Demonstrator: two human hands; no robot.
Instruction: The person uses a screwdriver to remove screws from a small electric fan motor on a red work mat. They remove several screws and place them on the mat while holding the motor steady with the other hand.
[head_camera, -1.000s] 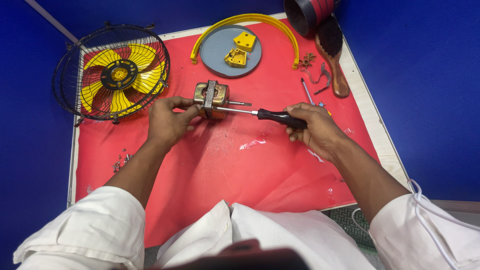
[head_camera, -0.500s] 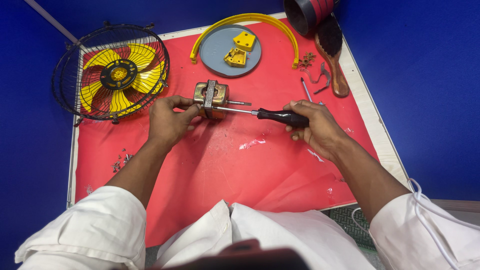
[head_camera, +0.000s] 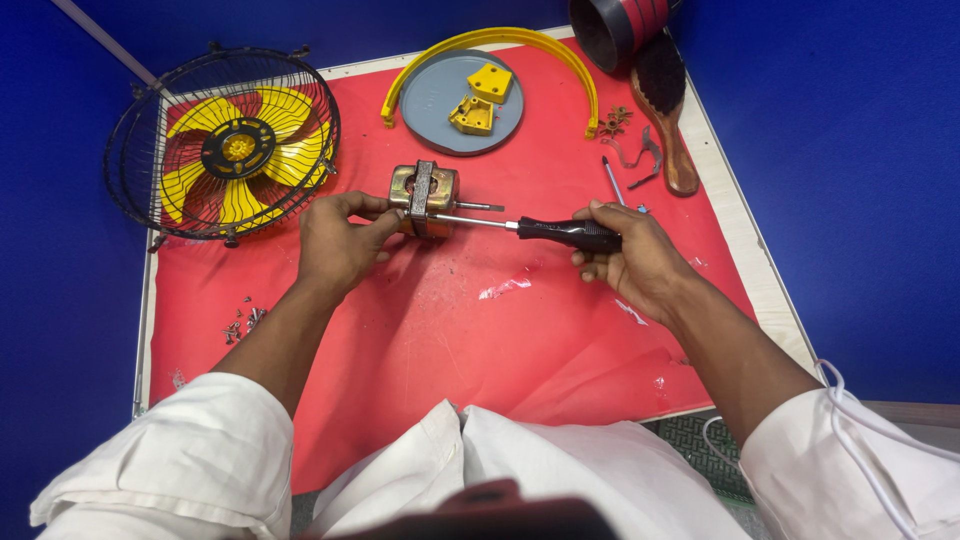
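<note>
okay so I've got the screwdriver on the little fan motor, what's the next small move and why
Probably turn the screwdriver gently while the left hand steadies the motor. The right hand grips the black handle, and the tip appears to meet the motor's side, beside its shaft. The contact point itself is too small to see.

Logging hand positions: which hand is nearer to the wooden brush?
Right. The right hand grips the screwdriver just below-left of the wooden brush; the left hand holds the motor, farther left.

The person wore loose white clothing with sleeves rolled above the elbows, forearms bare; left hand (head_camera: 340, 245) and right hand (head_camera: 630, 262) had no gloves.
</note>
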